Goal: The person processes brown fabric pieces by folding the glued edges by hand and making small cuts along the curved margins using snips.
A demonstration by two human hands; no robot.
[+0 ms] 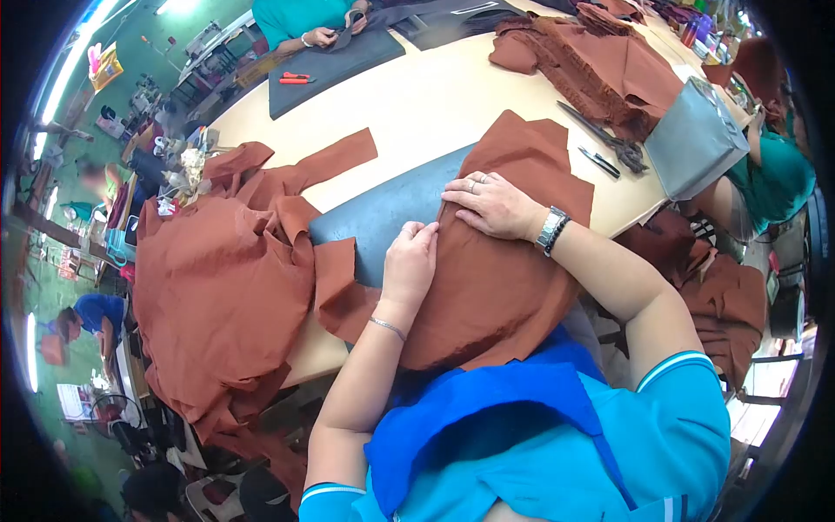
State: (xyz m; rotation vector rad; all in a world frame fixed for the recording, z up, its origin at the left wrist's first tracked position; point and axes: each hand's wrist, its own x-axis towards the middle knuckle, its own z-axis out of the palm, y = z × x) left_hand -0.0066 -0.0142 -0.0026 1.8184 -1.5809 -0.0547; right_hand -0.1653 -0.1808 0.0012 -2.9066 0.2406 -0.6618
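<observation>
A broad rust-brown fabric piece [513, 287] lies over a dark grey-blue board [383, 209] and hangs towards my lap. It could be cloth or thin leather. My left hand [411, 265] is closed in a pinch at the left edge of this piece, thumb and forefinger together. Just right of it, my right hand [494, 206] rests flat on the fabric, fingers stretched out and fingertips at the same edge. A small strip of the same brown material [344, 287] lies left of my left hand, partly over the board.
A large brown fabric heap [226, 296] covers the table's left side; another pile [600, 70] lies at the back right. Scissors [600, 135], a pen-like tool [598, 163] and a grey box [696, 139] are to the right. Across the table, a co-worker's hands [335, 35] are above a dark board [339, 70] with an orange cutter [296, 77].
</observation>
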